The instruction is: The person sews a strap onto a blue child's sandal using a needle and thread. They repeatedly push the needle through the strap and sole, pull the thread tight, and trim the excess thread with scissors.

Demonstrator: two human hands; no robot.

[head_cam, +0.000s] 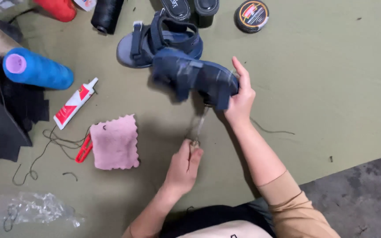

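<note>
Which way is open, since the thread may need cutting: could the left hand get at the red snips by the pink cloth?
Probably yes, once it lets go: the left hand pinches a thin tool now. The red snips lie uncovered left of the pink cloth, with only loose thread around them.

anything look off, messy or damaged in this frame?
No clear damage. The navy sandal in the right hand is motion-blurred, so its condition can't be judged. Loose thread bits lie strewn on the green mat, and crumpled clear plastic sits at its edge. The left hand pinches something thin, blurred.
</note>
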